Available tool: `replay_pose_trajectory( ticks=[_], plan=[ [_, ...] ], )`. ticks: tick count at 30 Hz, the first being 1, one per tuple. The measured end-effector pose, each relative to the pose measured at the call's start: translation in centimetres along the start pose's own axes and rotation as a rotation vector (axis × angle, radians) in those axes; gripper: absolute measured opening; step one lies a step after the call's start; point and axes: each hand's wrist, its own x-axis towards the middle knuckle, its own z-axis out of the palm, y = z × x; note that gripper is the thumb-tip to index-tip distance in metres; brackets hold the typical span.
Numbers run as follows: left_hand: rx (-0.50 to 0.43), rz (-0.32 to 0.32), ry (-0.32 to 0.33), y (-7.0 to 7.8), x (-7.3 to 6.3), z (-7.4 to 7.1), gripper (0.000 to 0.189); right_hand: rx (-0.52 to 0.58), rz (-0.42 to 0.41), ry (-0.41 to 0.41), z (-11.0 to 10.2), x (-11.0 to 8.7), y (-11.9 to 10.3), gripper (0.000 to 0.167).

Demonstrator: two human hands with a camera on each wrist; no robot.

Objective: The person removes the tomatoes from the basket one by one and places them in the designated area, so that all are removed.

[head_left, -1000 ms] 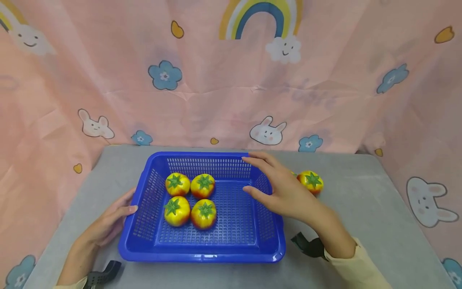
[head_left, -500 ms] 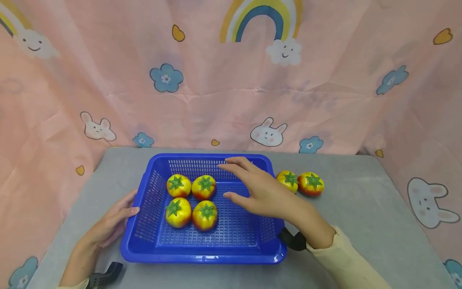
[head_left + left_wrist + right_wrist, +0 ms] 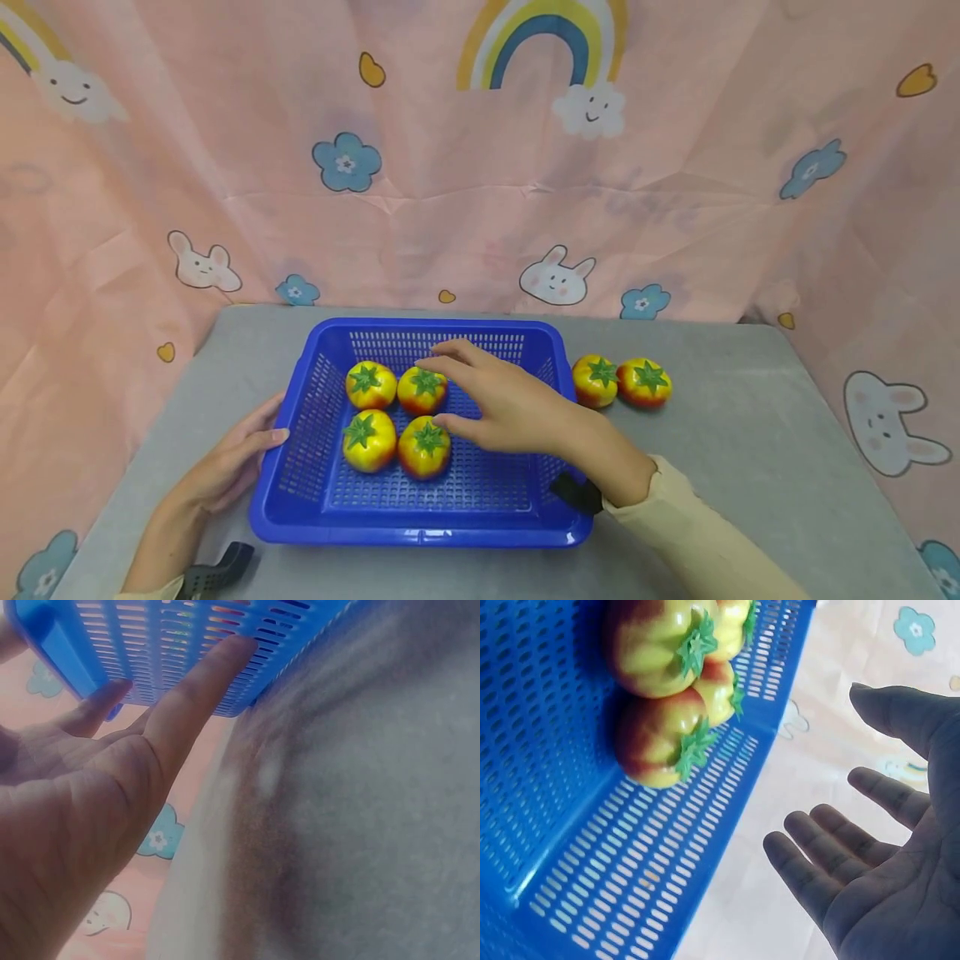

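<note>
A blue plastic basket [image 3: 420, 535] with slotted walls holds several shiny yellow-and-red toy tomatoes [image 3: 369, 440] with green star-shaped tops, grouped in its left half. My left hand [image 3: 225, 462] holds the basket's left side, thumb over the rim; in the left wrist view its fingers [image 3: 196, 694] lie against the outer wall. Over the basket hovers my right hand [image 3: 498, 400], fingers spread and slightly bent, palm empty, its tips overlapping the right-hand tomatoes in the head view. In the right wrist view, the right hand [image 3: 885, 862] is apart from the tomatoes [image 3: 660, 739].
Two more toy tomatoes [image 3: 643, 383] sit side by side on the grey table [image 3: 750, 450], just right of the basket. Behind the table hangs a pink printed curtain [image 3: 450, 225]. Dark straps [image 3: 576, 493] are on both wrists.
My right hand has moved left across the basket toward the tomatoes in it, uncovering the two tomatoes on the table. The left hand and the basket stay in place.
</note>
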Motion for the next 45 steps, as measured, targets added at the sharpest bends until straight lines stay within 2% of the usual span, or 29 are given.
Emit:
replay_pose_trajectory(
  ticks=[9,17,22,32,38,45],
  plan=[
    [-0.011,-0.002,-0.025,-0.1,0.1,0.1,0.068,0.009,0.01,-0.109,1.2,1.1,-0.1,0.053],
    [-0.037,0.002,0.001,-0.1,0.0,0.0,0.06,-0.025,0.005,-0.211,2.7,2.0,0.1,0.056],
    [-0.046,0.013,-0.018,-0.2,-0.2,-0.1,0.065,-0.045,0.008,-0.277,3.7,2.5,0.3,0.056],
    [-0.04,-0.011,-0.01,-0.2,0.0,-0.1,0.067,-0.049,-0.057,-0.315,4.3,2.8,0.6,0.049],
    [-0.036,-0.007,-0.008,-0.1,0.1,0.0,0.062,-0.049,-0.027,-0.336,4.7,2.8,0.7,0.053],
    [-0.023,-0.017,0.013,0.0,0.0,0.1,0.065,-0.036,-0.001,-0.35,5.0,2.9,0.6,0.053]
  ],
)
